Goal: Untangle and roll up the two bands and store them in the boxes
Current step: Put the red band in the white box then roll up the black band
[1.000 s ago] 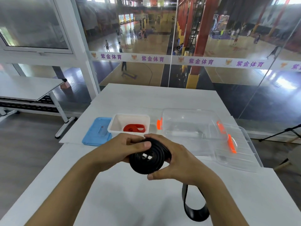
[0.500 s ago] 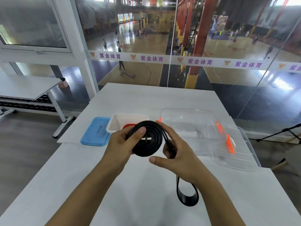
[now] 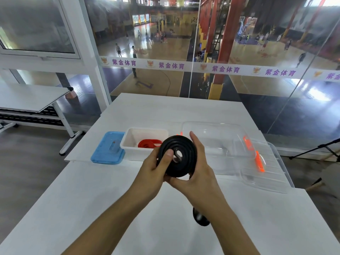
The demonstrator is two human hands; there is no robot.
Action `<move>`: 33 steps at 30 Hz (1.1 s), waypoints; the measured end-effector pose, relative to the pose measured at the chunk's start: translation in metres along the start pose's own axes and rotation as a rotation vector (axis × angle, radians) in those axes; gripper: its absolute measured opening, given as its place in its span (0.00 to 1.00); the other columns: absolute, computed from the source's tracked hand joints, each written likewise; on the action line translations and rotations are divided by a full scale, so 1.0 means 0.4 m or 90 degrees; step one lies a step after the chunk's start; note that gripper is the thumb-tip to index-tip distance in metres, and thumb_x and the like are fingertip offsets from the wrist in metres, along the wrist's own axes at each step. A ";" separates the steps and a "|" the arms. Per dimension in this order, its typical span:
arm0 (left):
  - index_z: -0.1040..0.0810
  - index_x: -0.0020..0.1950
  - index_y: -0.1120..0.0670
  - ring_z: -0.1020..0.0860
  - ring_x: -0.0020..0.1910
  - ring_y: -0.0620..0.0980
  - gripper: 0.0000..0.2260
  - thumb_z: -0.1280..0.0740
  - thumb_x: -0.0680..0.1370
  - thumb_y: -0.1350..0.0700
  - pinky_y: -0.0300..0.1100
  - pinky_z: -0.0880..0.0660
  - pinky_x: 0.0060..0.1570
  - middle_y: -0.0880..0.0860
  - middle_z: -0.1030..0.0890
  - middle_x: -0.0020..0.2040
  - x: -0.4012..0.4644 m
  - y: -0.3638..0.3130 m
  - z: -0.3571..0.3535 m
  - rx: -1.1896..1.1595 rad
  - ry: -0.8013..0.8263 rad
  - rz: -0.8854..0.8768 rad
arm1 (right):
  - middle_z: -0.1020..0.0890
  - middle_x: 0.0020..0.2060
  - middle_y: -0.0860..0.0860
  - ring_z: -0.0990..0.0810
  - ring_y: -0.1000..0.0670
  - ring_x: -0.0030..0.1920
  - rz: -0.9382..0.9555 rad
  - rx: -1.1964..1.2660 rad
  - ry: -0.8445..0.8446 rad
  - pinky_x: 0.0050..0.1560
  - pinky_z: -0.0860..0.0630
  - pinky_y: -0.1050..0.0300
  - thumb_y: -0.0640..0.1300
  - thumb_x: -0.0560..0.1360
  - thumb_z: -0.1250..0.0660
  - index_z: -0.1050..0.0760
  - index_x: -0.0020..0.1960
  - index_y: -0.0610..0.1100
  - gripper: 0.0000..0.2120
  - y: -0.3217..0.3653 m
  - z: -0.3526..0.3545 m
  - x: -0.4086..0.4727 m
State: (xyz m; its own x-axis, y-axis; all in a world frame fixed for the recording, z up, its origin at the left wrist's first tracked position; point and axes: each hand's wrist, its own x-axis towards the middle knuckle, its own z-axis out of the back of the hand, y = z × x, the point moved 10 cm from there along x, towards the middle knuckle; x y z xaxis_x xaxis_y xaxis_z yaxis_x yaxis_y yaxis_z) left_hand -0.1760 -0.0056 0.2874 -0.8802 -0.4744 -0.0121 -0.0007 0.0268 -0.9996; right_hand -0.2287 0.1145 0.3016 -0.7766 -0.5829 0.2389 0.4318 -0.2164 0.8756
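A black band is wound into a thick flat coil held above the white table. My left hand grips the coil's left side, thumb pressed near its centre hole. My right hand cups its right and lower edge, fingers spread. A short loose tail of the black band hangs below my right wrist. A rolled red band lies inside the small white box. A large clear plastic box with orange latches stands to the right.
A blue lid lies left of the white box. The clear box's lid leans beside it on the right. A glass wall stands behind the table, a second table at the left, a tripod at the right.
The coil has grown as more of the band was wound on, and the hanging tail has shortened a lot. Both hands have lifted the coil slightly toward the boxes.
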 end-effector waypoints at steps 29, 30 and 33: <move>0.16 0.55 0.51 0.14 0.49 0.45 0.14 0.27 0.76 0.44 0.52 0.17 0.56 0.48 0.12 0.47 0.022 -0.044 0.138 0.038 -0.200 -0.070 | 0.23 0.58 0.56 0.22 0.51 0.43 -0.038 0.073 0.145 0.35 0.16 0.53 0.42 0.74 0.22 0.47 0.76 0.76 0.49 0.003 -0.033 0.010; 0.16 0.55 0.51 0.14 0.50 0.45 0.14 0.28 0.76 0.44 0.53 0.18 0.56 0.48 0.12 0.47 0.021 -0.037 0.149 0.017 -0.220 -0.064 | 0.24 0.59 0.60 0.22 0.51 0.44 -0.038 0.088 0.113 0.36 0.16 0.54 0.42 0.74 0.22 0.46 0.76 0.76 0.48 0.006 -0.044 0.007; 0.17 0.56 0.51 0.14 0.50 0.45 0.15 0.28 0.77 0.43 0.54 0.18 0.57 0.48 0.12 0.48 0.017 -0.012 0.171 -0.030 -0.264 -0.051 | 0.25 0.62 0.65 0.19 0.51 0.50 -0.043 0.098 0.036 0.47 0.16 0.55 0.43 0.75 0.23 0.46 0.77 0.73 0.46 -0.004 -0.095 -0.006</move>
State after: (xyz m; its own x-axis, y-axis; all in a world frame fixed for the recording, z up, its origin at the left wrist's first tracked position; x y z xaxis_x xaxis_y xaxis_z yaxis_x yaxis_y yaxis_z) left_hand -0.1495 -0.0692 0.2907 -0.6112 -0.7901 0.0472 -0.0921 0.0117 -0.9957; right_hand -0.2102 0.0864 0.2838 -0.7727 -0.6152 0.1567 0.3003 -0.1367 0.9440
